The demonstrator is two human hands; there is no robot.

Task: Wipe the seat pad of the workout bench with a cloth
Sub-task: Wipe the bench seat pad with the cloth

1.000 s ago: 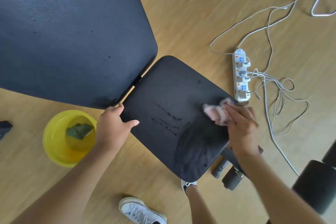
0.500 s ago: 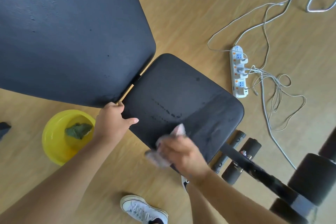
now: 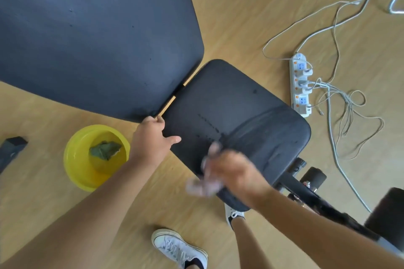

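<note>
The black seat pad [image 3: 238, 102] of the workout bench lies in the middle of the view, with a line of water drops and a damp streak across it. My right hand [image 3: 238, 177] is blurred at the pad's near edge and grips a pale pink cloth [image 3: 205, 185] that hangs partly off that edge. My left hand [image 3: 153, 140] rests on the pad's near left corner, thumb on top, fingers curled at the gap to the back pad.
The large black back pad [image 3: 91, 35] fills the upper left. A yellow basin [image 3: 76, 166] with a green cloth [image 3: 105, 150] stands on the wooden floor at left. A power strip [image 3: 300, 85] with tangled white cables lies at right. Bench rollers [image 3: 312, 178] and my shoes [image 3: 175, 247] are below.
My right hand swept the cloth from the pad's far right edge across to its near edge. My left hand stayed on the corner.
</note>
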